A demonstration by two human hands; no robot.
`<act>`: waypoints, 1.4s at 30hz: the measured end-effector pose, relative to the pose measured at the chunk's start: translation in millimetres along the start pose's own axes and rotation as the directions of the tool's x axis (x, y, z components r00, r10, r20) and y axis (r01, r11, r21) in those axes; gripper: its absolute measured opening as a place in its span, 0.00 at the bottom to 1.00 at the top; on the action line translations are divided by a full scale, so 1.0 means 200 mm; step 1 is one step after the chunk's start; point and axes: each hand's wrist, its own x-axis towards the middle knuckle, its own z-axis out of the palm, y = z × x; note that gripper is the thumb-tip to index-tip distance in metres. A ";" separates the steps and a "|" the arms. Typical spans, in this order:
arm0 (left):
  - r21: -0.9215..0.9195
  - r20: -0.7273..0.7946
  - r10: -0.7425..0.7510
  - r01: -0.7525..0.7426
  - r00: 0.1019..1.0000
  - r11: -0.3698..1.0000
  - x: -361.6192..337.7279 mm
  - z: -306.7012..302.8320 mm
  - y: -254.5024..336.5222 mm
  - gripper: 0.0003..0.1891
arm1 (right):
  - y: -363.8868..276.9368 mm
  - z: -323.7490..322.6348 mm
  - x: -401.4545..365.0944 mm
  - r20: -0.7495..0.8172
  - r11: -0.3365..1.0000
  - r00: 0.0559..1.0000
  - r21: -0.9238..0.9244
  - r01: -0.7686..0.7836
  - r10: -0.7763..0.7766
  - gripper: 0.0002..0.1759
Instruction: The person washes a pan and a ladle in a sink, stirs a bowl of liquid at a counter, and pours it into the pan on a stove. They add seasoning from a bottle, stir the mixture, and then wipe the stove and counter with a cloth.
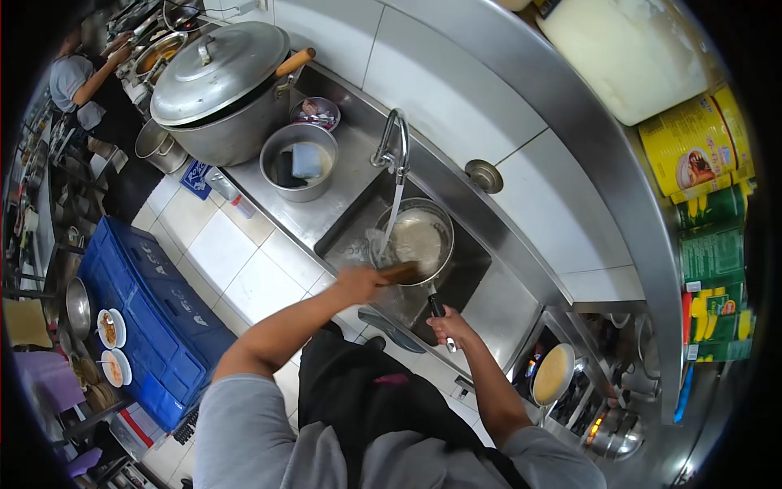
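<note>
In the head view, my right hand (454, 328) is closed around the black handle of a saucepan (446, 222) in the sink (481, 265). Water from the curved faucet (399, 134) runs into the pan, which holds cloudy, foamy liquid. My left hand (360, 285) grips a brown, wooden-looking tool (399, 272); its far end reaches over the pan's near rim, and motion blur hides its exact kind.
Left of the sink stand a metal pot (273, 175) with a blue sponge and dark pad, a small bowl (326, 110) and a large lidded pot (220, 122). A blue bin (147, 301) sits behind at left. To the right, a pan (554, 375) rests on the stove. Another person works far left.
</note>
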 end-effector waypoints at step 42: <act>0.072 -0.493 -0.382 0.473 0.782 0.878 -0.08 -0.14 -0.68 0.30 | 0.29 -0.06 -0.25 -0.288 0.498 0.522 -0.806 0.320 -0.803 0.16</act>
